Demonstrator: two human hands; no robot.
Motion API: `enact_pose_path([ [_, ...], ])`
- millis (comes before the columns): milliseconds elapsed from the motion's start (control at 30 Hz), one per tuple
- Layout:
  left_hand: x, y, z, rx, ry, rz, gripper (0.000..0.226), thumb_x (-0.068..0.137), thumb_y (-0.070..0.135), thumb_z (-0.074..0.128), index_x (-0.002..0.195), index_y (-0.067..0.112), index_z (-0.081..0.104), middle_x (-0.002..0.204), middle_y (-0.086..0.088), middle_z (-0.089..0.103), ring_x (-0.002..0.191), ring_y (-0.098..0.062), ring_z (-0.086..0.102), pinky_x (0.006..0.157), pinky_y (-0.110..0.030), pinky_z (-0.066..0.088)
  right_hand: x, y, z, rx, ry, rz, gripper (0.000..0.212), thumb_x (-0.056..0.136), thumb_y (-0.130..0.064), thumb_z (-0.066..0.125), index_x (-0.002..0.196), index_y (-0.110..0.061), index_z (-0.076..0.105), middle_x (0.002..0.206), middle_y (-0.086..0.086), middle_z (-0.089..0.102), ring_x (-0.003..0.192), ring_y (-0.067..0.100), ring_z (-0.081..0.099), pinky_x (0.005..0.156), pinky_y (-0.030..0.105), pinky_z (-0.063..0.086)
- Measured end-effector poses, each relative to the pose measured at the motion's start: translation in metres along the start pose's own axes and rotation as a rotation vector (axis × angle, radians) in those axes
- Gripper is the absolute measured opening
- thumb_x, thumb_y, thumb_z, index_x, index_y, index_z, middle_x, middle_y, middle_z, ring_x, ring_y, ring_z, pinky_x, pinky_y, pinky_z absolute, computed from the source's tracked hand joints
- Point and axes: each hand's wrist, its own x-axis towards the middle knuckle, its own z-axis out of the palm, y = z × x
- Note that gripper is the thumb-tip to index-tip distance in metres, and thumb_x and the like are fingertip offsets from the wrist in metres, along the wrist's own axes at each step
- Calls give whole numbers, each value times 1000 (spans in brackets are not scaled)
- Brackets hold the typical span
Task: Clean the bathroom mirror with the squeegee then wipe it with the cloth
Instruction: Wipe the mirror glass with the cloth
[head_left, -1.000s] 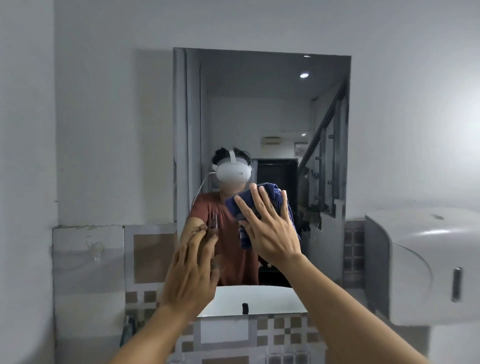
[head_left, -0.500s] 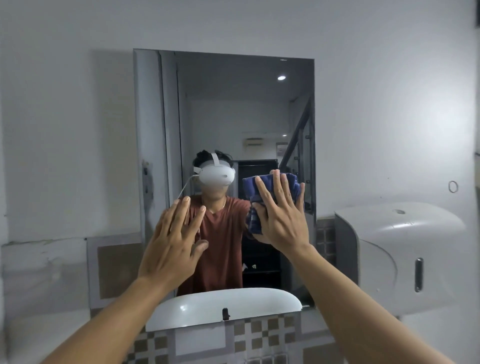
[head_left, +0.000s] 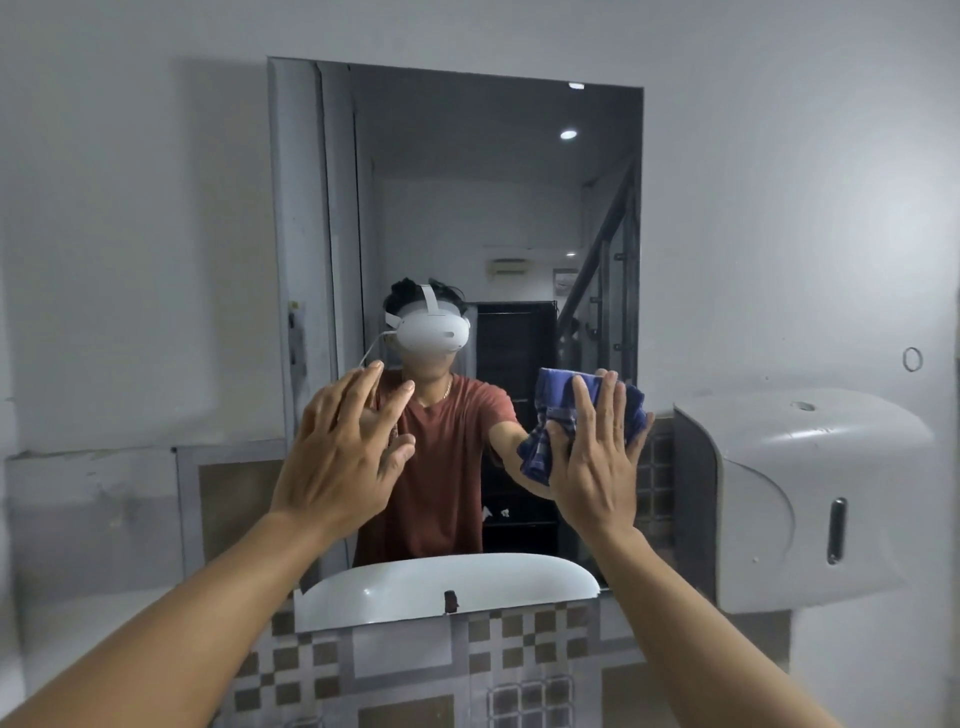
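A tall frameless mirror (head_left: 467, 208) hangs on the white wall ahead of me. My right hand (head_left: 597, 457) presses a blue checked cloth (head_left: 550, 415) flat against the glass near the mirror's right edge, fingers spread over it. My left hand (head_left: 343, 457) is raised in front of the lower left of the mirror, fingers apart, holding nothing; I cannot tell if it touches the glass. No squeegee is in view.
A white paper dispenser (head_left: 789, 493) juts from the wall just right of the mirror. Below the mirror run checked brown and grey tiles (head_left: 519, 654). A small ring hook (head_left: 912, 359) sits on the right wall. The mirror reflects a white basin and a staircase.
My right hand has slid the cloth rightward across the glass toward the mirror's right edge. My left hand rose and opened its fingers. My view shifted and drew closer.
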Motion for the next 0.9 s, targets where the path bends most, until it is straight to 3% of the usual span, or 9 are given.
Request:
enact_pose_path([
  [233,33,-30,-19,-32,48,-7,64,96,38,56,153,15,37,158,-24,27,146,-40,25,117,-51,30,-31,-21,12,-25,-54,-51,64,106,-54,7,161,-23,14,168,18,6,157,29,-1,123,60,-5],
  [467,41,-54,-27,41,-61,45,69,96,41,51,157,22,24,164,-19,15,151,-36,14,121,-48,22,-44,-57,29,-66,-69,-130,62,107,-52,17,158,-19,27,166,22,14,156,34,6,120,68,6],
  [600,44,-57,-32,17,-59,52,70,95,40,56,157,20,27,163,-18,19,150,-37,19,118,-51,30,-43,-83,35,-113,-118,-301,64,107,-52,12,160,-19,25,166,23,16,155,36,8,120,68,5],
  [700,46,-59,-33,12,-71,56,71,94,40,59,156,20,29,162,-18,20,150,-36,19,117,-52,32,-44,-105,45,-111,-106,-408,60,108,-48,16,160,-19,24,165,22,20,155,34,8,122,64,-4],
  [800,46,-62,-35,7,-59,78,69,95,38,60,155,20,32,162,-17,24,150,-35,22,115,-49,33,-49,-130,54,-88,-106,-515,59,105,-38,37,159,-18,23,164,23,23,154,33,9,119,67,8],
  [900,45,-67,-35,8,-46,79,67,95,35,62,154,19,36,161,-16,27,149,-35,24,112,-49,37,-53,-154,62,-65,-131,-587,60,102,-36,40,156,-15,27,163,22,27,153,31,17,119,66,12],
])
